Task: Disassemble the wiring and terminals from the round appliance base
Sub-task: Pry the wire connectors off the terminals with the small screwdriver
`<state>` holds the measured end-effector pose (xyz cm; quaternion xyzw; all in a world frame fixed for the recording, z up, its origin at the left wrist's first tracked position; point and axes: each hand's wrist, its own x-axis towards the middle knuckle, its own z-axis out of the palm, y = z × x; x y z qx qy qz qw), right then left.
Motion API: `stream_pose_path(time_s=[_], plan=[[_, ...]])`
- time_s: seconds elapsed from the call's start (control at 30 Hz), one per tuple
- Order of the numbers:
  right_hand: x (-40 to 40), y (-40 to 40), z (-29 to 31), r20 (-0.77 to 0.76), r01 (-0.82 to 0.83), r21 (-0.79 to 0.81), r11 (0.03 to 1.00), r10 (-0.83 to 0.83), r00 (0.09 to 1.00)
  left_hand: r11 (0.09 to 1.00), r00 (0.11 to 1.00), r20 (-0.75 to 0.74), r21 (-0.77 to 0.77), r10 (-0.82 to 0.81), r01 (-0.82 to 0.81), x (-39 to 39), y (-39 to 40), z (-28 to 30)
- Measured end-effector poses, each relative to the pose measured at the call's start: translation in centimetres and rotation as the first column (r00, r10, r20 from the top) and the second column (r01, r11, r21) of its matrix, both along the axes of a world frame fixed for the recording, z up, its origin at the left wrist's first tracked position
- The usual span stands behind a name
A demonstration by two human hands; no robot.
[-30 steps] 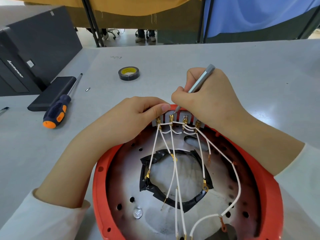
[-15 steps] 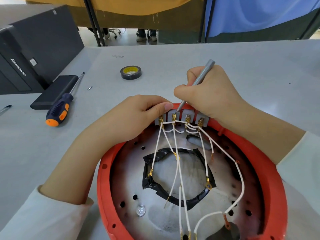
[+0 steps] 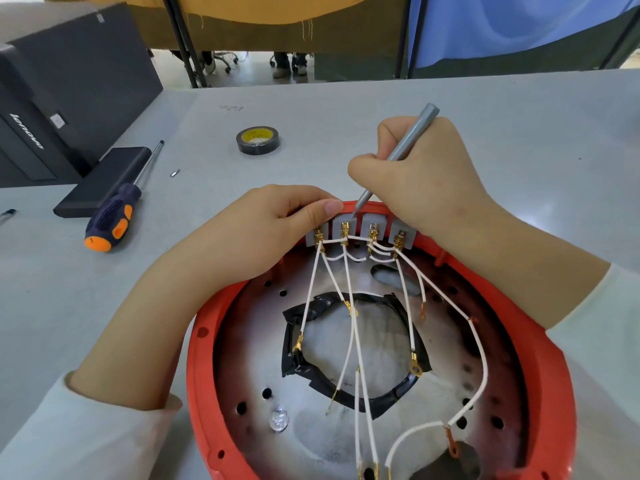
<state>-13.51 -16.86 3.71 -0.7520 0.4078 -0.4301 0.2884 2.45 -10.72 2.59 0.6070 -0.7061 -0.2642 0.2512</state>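
Note:
A round red appliance base [image 3: 199, 362] lies open side up in front of me, with a perforated metal floor. A row of grey terminal blocks [image 3: 367, 226] with brass terminals sits at its far rim. White wires [image 3: 356, 341] fan from them across a ring of black tape [image 3: 294, 358]. My left hand [image 3: 263, 233] grips the rim and the leftmost block, thumb on top. My right hand [image 3: 426, 188] holds a thin grey metal tool [image 3: 405, 147] like a pen, its tip at the top of the second block.
An orange and dark blue screwdriver [image 3: 114, 216] lies at the left beside a flat black box [image 3: 100, 181]. A roll of black tape [image 3: 258, 140] and a small screw [image 3: 175, 173] lie further back. A black computer case [image 3: 62, 84] stands at the far left.
Both hands keep their hold on the base and the tool. The view has shifted slightly, and the tool tip stays at the second block.

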Motion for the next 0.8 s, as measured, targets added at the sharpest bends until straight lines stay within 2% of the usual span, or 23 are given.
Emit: stream_pose_path(time_s=[0.2, 0.5, 0.63, 0.8], plan=[[0.1, 0.1, 0.0, -0.068, 0.012, -0.033, 0.999, -0.015, 0.998, 1.000, 1.000, 0.003, -0.010, 0.003, -0.002, 0.0, 0.0, 0.0], [0.1, 0.1, -0.1, -0.073, 0.020, -0.035, 0.999, -0.022, 0.997, 1.000, 1.000, -0.004, -0.011, 0.005, -0.005, 0.0, 0.1, 0.0], [0.2, -0.3, -0.1, -0.088, 0.042, 0.035, 0.999, -0.039, 0.995, 1.000, 1.000, -0.002, -0.005, 0.002, -0.002, 0.0, 0.1, 0.0], [0.2, -1.0, 0.0, -0.043, 0.007, 0.205, 0.979, 0.002, 0.999, 1.000, 1.000, 0.005, -0.007, 0.001, -0.001, 0.0, 0.1, 0.0]])
